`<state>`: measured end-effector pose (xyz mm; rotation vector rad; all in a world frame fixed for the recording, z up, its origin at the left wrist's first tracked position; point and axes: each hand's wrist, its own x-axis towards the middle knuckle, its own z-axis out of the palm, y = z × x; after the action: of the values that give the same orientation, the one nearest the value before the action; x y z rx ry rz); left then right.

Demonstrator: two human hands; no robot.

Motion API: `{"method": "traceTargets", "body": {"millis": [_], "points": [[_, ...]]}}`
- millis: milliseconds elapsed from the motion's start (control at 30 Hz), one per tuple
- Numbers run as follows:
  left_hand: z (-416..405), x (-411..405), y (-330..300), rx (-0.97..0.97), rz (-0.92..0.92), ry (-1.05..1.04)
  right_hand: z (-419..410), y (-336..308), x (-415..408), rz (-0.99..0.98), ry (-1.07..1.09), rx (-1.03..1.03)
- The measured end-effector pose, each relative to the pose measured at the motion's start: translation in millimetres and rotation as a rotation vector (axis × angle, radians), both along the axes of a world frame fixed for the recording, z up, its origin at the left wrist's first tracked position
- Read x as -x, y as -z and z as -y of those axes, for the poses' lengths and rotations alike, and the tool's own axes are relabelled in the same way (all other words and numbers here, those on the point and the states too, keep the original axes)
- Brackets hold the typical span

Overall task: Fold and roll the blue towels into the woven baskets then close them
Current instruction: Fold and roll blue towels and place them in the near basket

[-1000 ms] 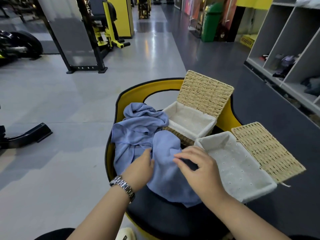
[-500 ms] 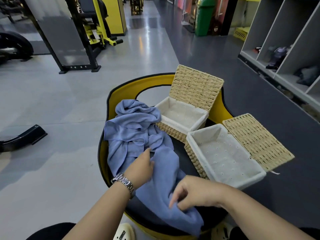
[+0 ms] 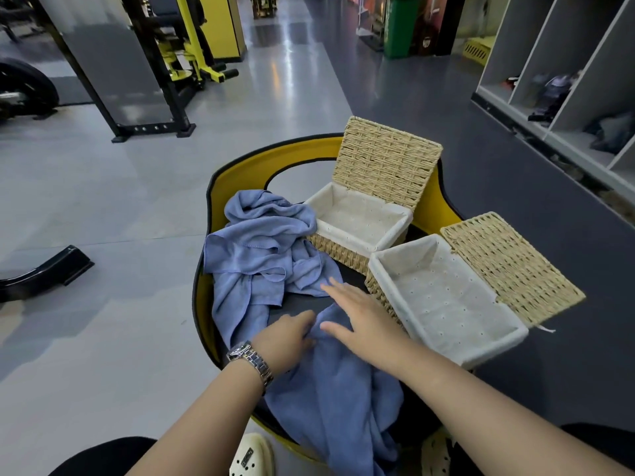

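Blue towel [image 3: 330, 389] hides left grip [image 3: 287, 338] fingertips, state unclear; right grip [image 3: 360, 314] flat, open.

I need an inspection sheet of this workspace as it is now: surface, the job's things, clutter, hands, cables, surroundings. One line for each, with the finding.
Surface: round black seat with a yellow rim, on a grey floor.
Job's things: near towel hangs over the seat's front edge; far towel lies crumpled; near basket and far basket are both open and empty, white-lined, lids tipped back.
Clutter: nothing seen.
Hands: left hand grips the near towel; right hand lies flat, fingers straight, on it.
Cables: nothing seen.
Surroundings: gym machines at the back left, a green bin, open shelves on the right.
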<state>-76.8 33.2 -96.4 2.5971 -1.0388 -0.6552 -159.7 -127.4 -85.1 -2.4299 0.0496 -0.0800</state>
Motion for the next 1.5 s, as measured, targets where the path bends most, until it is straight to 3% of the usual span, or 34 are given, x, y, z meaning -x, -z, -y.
{"method": "traceTargets", "body": {"millis": [133, 267, 433, 633, 767, 967, 1133, 1300, 1500], "points": [[4.3, 2.5, -19.3, 0.325, 0.014, 0.002, 4.5, -8.4, -6.2, -0.132, -0.024, -0.095], [2.7, -0.6, -39.2, 0.354, -0.068, -0.038, 16.0, -29.8, -4.4, 0.088, 0.140, -0.061], [-4.5, -13.3, -47.3, 0.431, -0.003, -0.097, 35.2, -50.8, 2.9, 0.206, 0.328, 0.002], [-12.0, -16.5, -47.6, 0.259, 0.224, -0.065, 46.7, -58.3, 9.9, 0.144, 0.139, 0.020], [-17.5, -19.8, -46.9, 0.360, 0.371, -0.166, 45.3, -64.8, 16.0, 0.157, 0.014, 0.059], [-24.4, -19.7, -55.8, 0.396, 0.271, -0.115, 69.1, -69.1, 20.4, -0.054, 0.147, 0.183], [-34.1, -20.0, -59.8, 0.371, 0.134, 0.027, 85.9, -86.9, 23.9, 0.092, 0.277, 0.211], [-33.3, -13.6, -75.6, 0.405, 0.195, 0.018, 80.0, -96.9, 28.1, 0.094, 0.297, 0.139], [-36.3, -12.3, -132.9, 0.397, 0.323, -0.025, 85.9, -130.4, 46.6, 0.067, 0.296, 0.298]]}}
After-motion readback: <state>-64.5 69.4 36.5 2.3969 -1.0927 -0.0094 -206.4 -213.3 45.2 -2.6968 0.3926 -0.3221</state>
